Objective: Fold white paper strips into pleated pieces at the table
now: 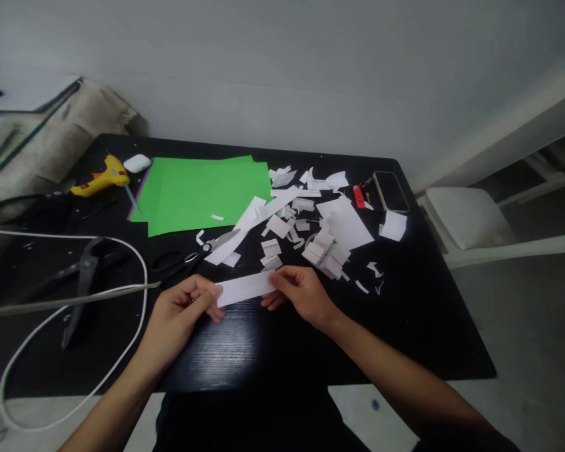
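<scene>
A white paper strip (pixel 245 289) is stretched between my two hands, just above the near part of the black table. My left hand (pixel 187 307) pinches its left end between thumb and fingers. At the other end, my right hand (pixel 301 292) grips the strip with the thumb on top. Beyond my left hand lies a pair of black-handled scissors (pixel 200 254), its blades resting by longer white strips (pixel 249 226). Past my right hand sits a heap of small folded paper pieces (pixel 327 251), with more cut scraps (pixel 280 229) scattered around it.
Green sheets (pixel 207 194) lie at the back. To the left are a yellow glue gun (pixel 106 177), a white mouse-like object (pixel 137 163), larger dark scissors (pixel 82 289) and a looping white cable (pixel 144 270). A phone (pixel 390 191) and a small red object (pixel 358 196) lie at the right.
</scene>
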A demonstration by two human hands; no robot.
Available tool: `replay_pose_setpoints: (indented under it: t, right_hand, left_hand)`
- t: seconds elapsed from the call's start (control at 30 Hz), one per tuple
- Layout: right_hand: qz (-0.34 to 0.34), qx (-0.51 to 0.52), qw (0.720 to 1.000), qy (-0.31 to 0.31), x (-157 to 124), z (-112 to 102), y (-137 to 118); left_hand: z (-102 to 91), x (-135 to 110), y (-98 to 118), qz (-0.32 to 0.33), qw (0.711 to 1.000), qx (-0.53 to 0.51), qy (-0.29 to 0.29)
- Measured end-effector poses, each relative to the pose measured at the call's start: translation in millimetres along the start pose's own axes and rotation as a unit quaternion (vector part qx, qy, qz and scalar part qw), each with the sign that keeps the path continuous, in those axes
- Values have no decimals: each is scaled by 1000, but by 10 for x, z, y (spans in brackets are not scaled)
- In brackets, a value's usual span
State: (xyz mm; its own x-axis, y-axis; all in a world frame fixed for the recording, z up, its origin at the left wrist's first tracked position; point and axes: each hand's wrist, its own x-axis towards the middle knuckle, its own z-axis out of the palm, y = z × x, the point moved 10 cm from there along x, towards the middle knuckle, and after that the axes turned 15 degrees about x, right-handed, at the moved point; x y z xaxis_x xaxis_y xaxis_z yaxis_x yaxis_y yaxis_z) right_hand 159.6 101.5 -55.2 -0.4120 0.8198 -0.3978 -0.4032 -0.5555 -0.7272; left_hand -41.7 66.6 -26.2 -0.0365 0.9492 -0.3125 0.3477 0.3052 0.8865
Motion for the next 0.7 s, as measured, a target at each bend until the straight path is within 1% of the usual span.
replay_pose_setpoints:
  t: [0.2,0.37,0.5,0.6,0.7]
  right_hand:
    - [19,5,1000,6,1,-28,38]
    - [36,2,999,0,-10,-18,60]
    - [47,7,999,-2,-17,-9,68]
    - [50,9,999,-1,-20,-8,69]
    - [46,3,999,3,-23,-16,63]
  left_hand:
    - [95,5,-8,5,999,-30,-42]
    - [126,-1,-21,5,998,-41,-54]
    - [139,-20,-9,-9,996,-68,-60]
    - [159,-31,-24,-25,993,-92,-70]
    - [155,-29,-51,-26,993,-93,-72]
